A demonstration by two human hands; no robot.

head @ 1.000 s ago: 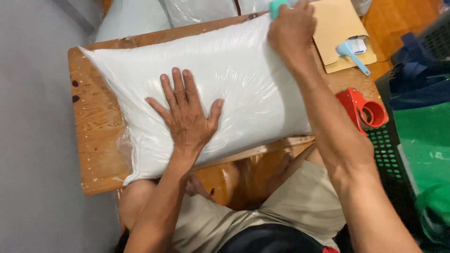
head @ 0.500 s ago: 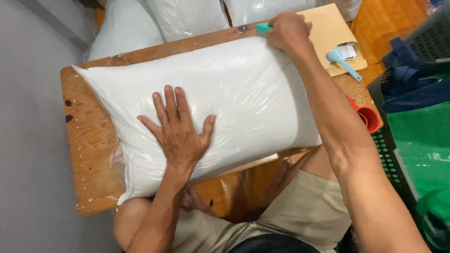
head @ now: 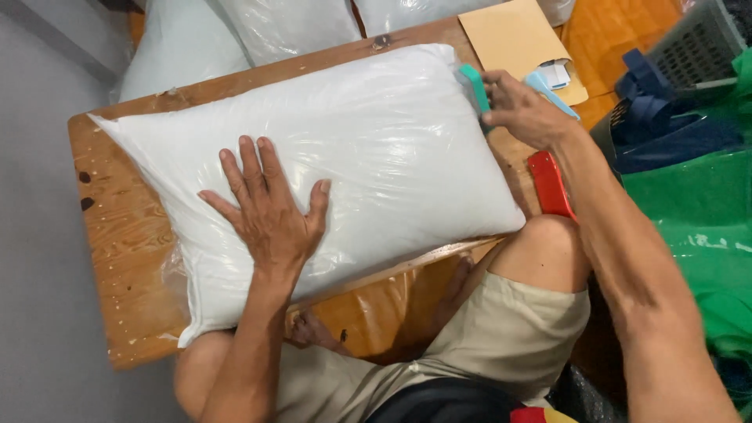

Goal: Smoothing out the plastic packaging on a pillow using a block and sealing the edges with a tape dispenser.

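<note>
Wooden table (head: 117,258) under overhanging pillow (head: 376,149)

1. Left hand (head: 270,215): flat, palm down, fingers spread wide, thumb out to the right, pointing away from the body
2. Left forearm: runs up from the bottom edge, wrist straight
3. Right hand (head: 521,110): fingers curled closed in a grip, knuckles up, pointing left
4. Right arm: extends from lower right, elbow nearly straight, forearm angled up-left
5. Both knees bent, legs bare below beige shorts
</note>
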